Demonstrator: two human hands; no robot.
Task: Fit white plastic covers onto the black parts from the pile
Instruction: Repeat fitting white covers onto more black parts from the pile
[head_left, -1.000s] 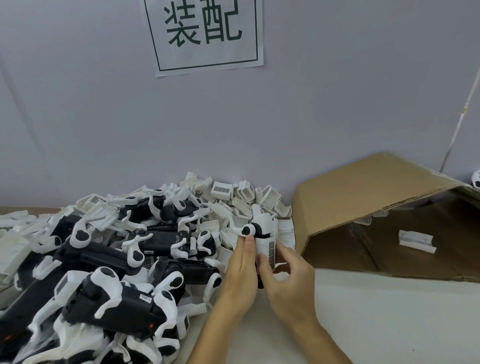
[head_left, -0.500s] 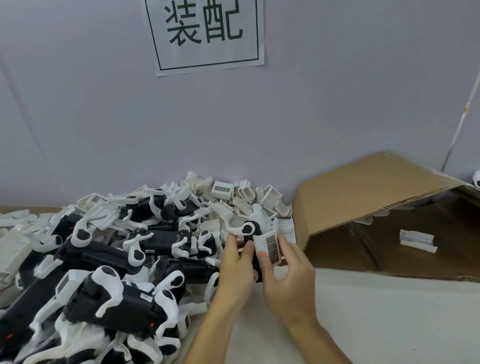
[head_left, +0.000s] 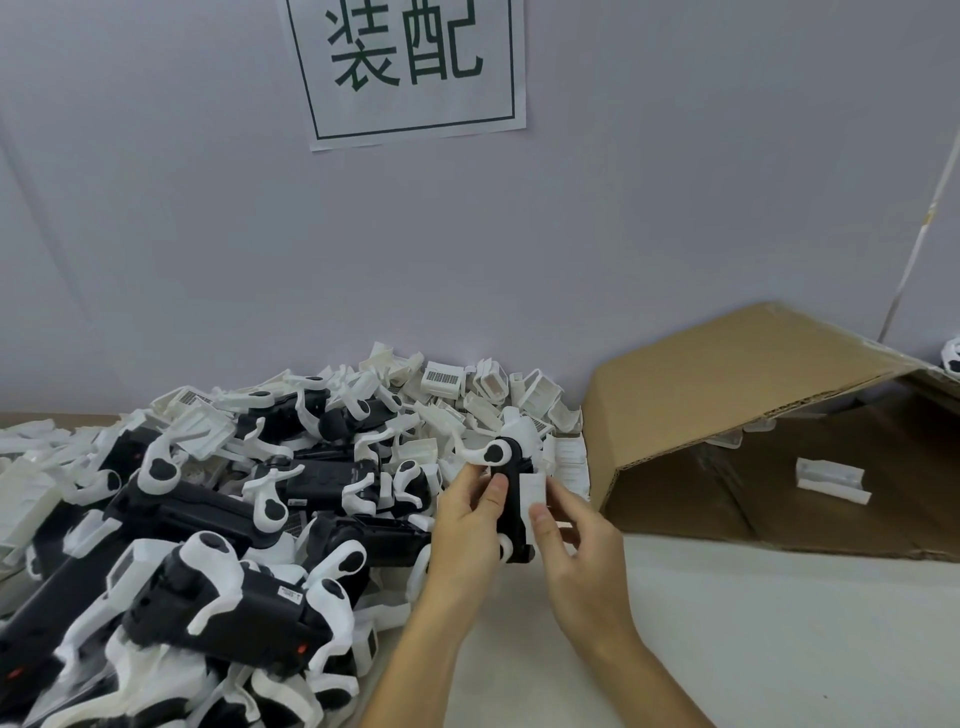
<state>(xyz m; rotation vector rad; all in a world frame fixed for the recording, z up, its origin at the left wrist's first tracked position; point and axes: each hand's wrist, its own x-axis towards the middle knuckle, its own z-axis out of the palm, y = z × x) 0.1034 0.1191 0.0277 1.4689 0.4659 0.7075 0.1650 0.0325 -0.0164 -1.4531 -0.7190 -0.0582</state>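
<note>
Just right of the pile (head_left: 218, 519) on the worktop (head_left: 727, 623), we hold a black part (head_left: 511, 499) upright, our left hand (head_left: 462, 525) grasping its left side with curled fingers, while our right hand (head_left: 576, 545) pinches a white cover (head_left: 534, 493) against its right side. A cardboard box (head_left: 753, 395) lies further right.

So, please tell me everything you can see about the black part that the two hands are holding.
The black part is an elongated matte piece, seemingly plastic, held about upright above the table's edge beside the pile. A white curved cover sits at its top end. The left hand grips its left side; the right hand presses a small white cover against its right side. Its lower end is partly hidden.
</note>
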